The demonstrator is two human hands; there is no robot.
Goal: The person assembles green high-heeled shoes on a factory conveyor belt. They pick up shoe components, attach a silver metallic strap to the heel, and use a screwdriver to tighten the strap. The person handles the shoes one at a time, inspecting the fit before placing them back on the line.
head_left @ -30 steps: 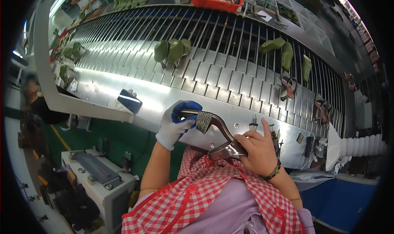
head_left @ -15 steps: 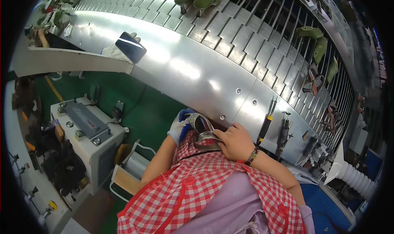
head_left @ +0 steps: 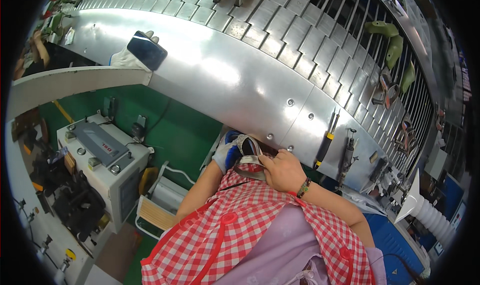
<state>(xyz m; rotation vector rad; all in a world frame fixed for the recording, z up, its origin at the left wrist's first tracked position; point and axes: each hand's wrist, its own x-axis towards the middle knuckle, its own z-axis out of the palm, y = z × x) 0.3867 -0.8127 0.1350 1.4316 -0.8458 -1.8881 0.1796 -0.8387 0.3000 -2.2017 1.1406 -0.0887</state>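
My left hand [head_left: 226, 154], in a white and blue work glove, is closed round a sandal [head_left: 248, 146] in front of my lap, by the edge of the metal bench. The sandal has a glittery silver part and a silvery curved strap [head_left: 250, 173] that loops toward me. With bare fingers, my right hand [head_left: 284, 171] pinches that strap from the right side. Part of the sandal is hidden behind the glove and my fingers. A bead bracelet [head_left: 304, 187] circles my right wrist.
A yellow-black screwdriver-like tool [head_left: 326, 144] and a dark hand tool [head_left: 347, 157] lie right on the metal bench [head_left: 215, 80]. A phone [head_left: 147, 50] rests on a white glove [head_left: 126, 59]. Beyond runs a slatted conveyor [head_left: 280, 40] with green shoe forms [head_left: 394, 52] and sandals [head_left: 389, 91].
My view has shifted slightly. Both hands keep hold of the sandal, its angle barely changed. At the far left, another person's arm shows more fully.
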